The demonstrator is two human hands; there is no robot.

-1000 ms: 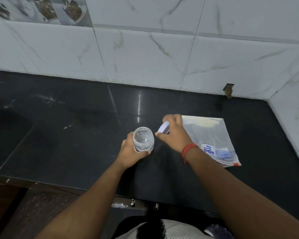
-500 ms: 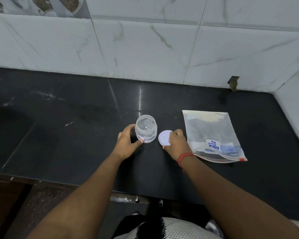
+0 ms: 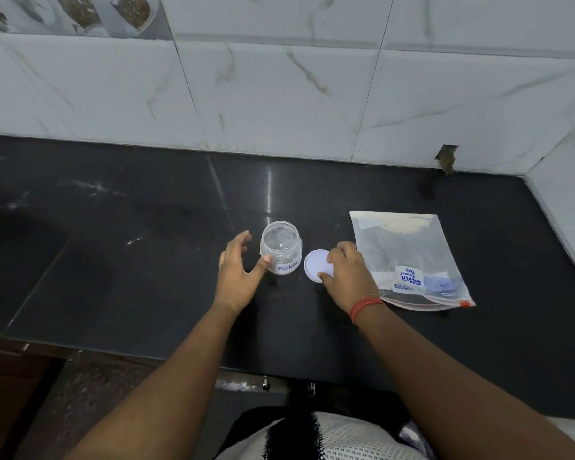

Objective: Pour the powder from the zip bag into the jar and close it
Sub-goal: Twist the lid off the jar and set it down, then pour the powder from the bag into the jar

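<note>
The zip bag [image 3: 409, 257] lies flat on the black counter [image 3: 146, 260], to the right of everything else. Its powder sits in a pale band at the far end, and the zip end with the red tab points toward you. I think it handles very light, soft and floppy, with slippery plastic, so it will sag if you lift it by one corner only. Better to take it w/ both hands near the zip end, one on each side, and keep this end up until it is open.

The jar [image 3: 281, 248] stands upright and open, approx. in the middle of the counter, clear and small. It is probably light and tips easily when the bag touches it.

The lid [image 3: 316, 265] lies flat between jar and bag, just beside the jar.

Your left hand [image 3: 238, 273] is open, fingers spread, and only the thumb touches the jar wall. Your right hand [image 3: 347, 272] rests w/ fingertips on the lid, not gripping it. The bag is just right of this hand, not touched.
</note>
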